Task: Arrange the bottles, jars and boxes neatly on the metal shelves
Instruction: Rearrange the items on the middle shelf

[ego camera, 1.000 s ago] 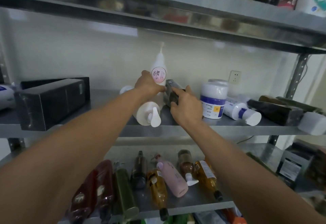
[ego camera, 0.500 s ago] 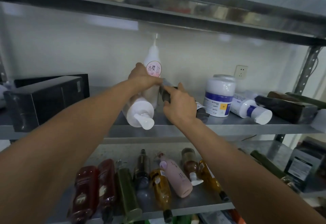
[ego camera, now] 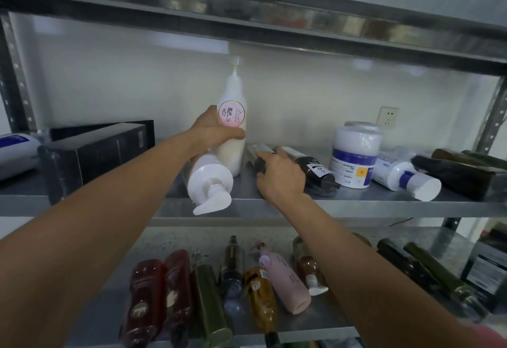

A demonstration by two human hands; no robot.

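Item one, cream pump bottle [ego camera: 232, 139]: upright on the middle shelf [ego camera: 356, 206], toward the back wall, long axis vertical, its pump tip close under the upper shelf [ego camera: 247, 5]. My left hand [ego camera: 211, 131] wraps its waist from the left, thumb across the front just below the round pink label. Item two, dark bottle [ego camera: 257, 159]: lying on its side just right of the cream one, long axis running front to back, pale end toward the wall. My right hand [ego camera: 279, 179] lies over its near end with the fingers curled down round it; this hand is the nearer one, and I judge standing the bottle up means tipping the far end up toward the wall. Item three, white pump bottle [ego camera: 210, 180]: on its side against the cream bottle's foot, pump head over the shelf's front edge. Item four, labelled brown bottle [ego camera: 312, 166]: on its side, just right of my right hand. Further right: a white jar [ego camera: 355, 155], upright, lid on, contents not visible; a white bottle with blue band [ego camera: 403, 177], lying down; dark green packs [ego camera: 461, 172], lying down. Far left: black boxes [ego camera: 90, 153], closed. Lower shelf [ego camera: 315, 331]: a row of bottles, all lying, among them red [ego camera: 142, 298], green [ego camera: 211, 295], amber [ego camera: 260, 293] and pink [ego camera: 285, 282].
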